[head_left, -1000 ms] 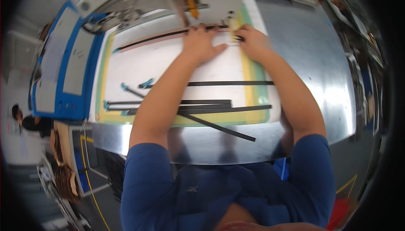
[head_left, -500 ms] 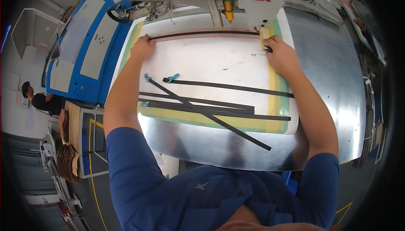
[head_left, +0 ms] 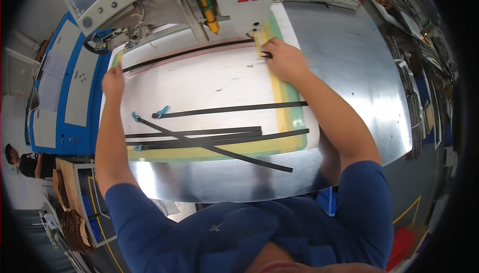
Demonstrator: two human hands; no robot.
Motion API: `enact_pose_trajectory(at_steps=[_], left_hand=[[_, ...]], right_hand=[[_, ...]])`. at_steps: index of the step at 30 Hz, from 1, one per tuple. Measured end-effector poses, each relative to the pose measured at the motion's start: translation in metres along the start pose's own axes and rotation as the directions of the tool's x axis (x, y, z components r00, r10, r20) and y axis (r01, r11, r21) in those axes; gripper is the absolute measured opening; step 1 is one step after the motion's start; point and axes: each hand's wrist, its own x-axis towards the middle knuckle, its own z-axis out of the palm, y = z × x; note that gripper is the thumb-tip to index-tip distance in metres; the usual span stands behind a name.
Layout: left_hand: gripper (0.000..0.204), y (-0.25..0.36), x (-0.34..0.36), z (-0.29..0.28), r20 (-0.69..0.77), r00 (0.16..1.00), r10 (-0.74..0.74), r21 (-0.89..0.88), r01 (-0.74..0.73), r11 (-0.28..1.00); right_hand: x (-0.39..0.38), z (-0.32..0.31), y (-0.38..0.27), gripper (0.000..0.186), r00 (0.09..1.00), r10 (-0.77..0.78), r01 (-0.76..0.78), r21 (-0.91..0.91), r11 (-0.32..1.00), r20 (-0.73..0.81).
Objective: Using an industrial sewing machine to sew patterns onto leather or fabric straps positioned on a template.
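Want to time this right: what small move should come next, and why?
I'd probably ease the black strip's left end slightly nearer the body: the left hand is at that end, and the reddish band shows mostly along the strip's near side.

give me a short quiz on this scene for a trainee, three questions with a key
1. True or false: the right hand is empty.
2. Which is at the left end of the rear black strip? a) the right hand b) the left hand c) the yellow nozzle
3. Fill the gap: the right end of the diagonal black strip reaches past the white board, over the shiny metal ____.

Key: 1. False, it holds a small dark item. 2. b. 3. Table.
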Motion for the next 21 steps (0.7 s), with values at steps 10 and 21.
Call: enact_pose_trajectory(at_steps=[10, 21], left_hand=[[0.048, -0.091, -0.171, -0.101, -0.172, 0.983, -0.065, -0.212, 0.027, 0.977], [0.049, -0.127, -0.281, -0.113, -0.12, 0.966, -0.23, -0.332, 0.179, 0.926]], right_hand=[[0.003, -0.021, -0.017, 0.04, 0.983, 0.095, -0.098, 0.009, 0.995, 0.155], [0.025, 0.003, -0.067, 0.019, 0.977, -0.181, 0.187, -0.054, 0.981, 0.113]])
